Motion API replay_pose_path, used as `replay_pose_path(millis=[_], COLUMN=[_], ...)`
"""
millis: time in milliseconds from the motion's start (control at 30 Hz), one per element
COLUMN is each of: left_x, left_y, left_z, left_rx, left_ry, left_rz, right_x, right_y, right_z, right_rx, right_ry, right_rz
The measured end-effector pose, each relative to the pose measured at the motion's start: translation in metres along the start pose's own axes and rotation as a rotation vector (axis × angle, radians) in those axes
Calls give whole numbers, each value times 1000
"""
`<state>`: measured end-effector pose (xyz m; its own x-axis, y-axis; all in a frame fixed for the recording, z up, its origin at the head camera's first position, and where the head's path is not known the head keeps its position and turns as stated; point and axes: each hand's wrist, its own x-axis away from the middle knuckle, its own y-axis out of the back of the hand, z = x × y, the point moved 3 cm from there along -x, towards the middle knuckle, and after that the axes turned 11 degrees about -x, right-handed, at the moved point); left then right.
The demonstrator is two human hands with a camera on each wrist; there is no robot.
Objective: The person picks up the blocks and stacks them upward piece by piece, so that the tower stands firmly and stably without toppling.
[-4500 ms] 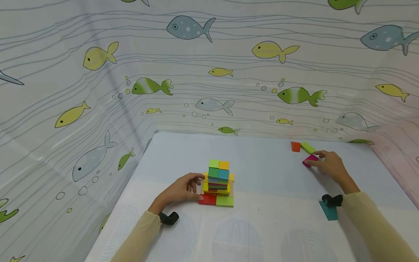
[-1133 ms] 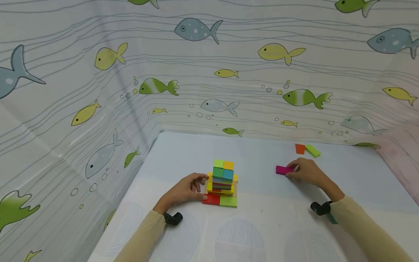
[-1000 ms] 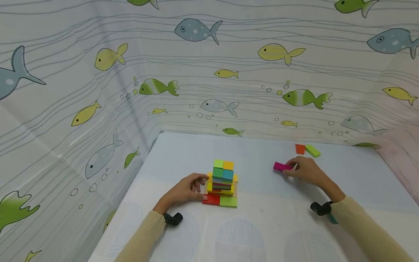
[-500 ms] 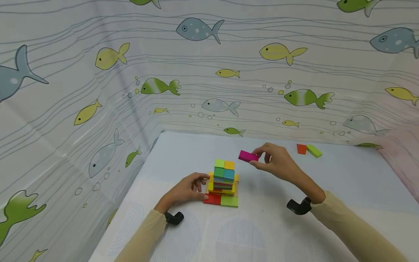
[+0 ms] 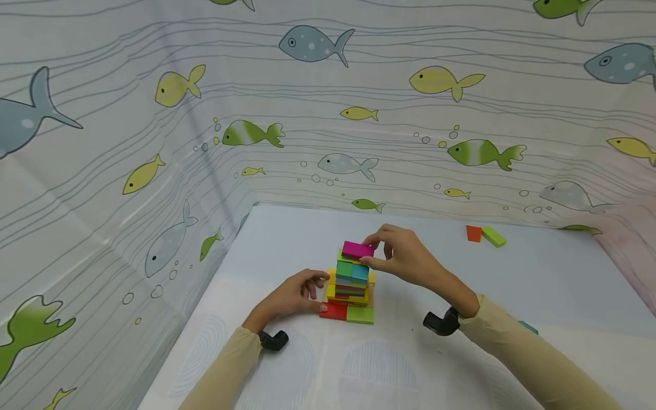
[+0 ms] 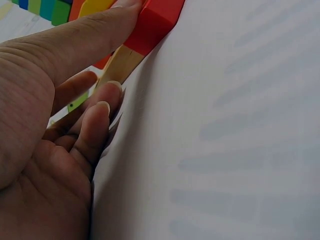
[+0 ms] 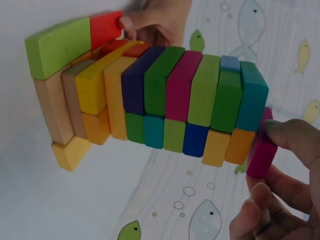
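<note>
My right hand (image 5: pixel 405 256) pinches a magenta block (image 5: pixel 357 249) between thumb and fingers at its right end. The block lies slightly askew at the top of a tower of coloured wooden blocks (image 5: pixel 352 279); I cannot tell whether it rests fully there. In the right wrist view the tower's layers (image 7: pixel 155 90) show side-on. At the tower's foot, my left hand (image 5: pixel 287 296) touches a red block (image 5: pixel 334 311) with its thumb, its index fingertip near a yellow block behind. The other left fingers are loosely bent. A light green block (image 5: pixel 361 315) adjoins the red one.
An orange-red block (image 5: pixel 474 233) and a light green block (image 5: pixel 494 236) lie at the back right of the table. A teal piece (image 5: pixel 529 327) is mostly hidden by the right sleeve (image 5: pixel 533 353). Fish-patterned sheeting (image 5: pixel 307 114) rises behind the table.
My right hand has picked up the magenta block from the back right and carried it left to the tower's top. The left hand has stayed at the tower's foot.
</note>
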<state>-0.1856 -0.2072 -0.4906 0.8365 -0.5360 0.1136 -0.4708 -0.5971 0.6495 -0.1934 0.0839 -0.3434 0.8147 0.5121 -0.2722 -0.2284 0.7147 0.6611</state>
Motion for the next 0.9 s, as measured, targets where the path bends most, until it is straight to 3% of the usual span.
replay_pose_path(millis=[400,533,700,900], left_x=[-3,-3,-2,-1], left_y=[0,-1,-1,-1], left_z=[-1,0,-1,-3], left_rx=[-6,-3,-4,18], left_ry=[24,14,6,9], left_rz=[-5,-4,-6,-9], right_x=[0,4,13,43], right_y=[-3,8,36,79], right_z=[0,-12,-65,-159], right_rx=[-34,-58,-23,44], right_ry=[-3,-20,-86,-297], right_rz=[4,-48,-155,-281])
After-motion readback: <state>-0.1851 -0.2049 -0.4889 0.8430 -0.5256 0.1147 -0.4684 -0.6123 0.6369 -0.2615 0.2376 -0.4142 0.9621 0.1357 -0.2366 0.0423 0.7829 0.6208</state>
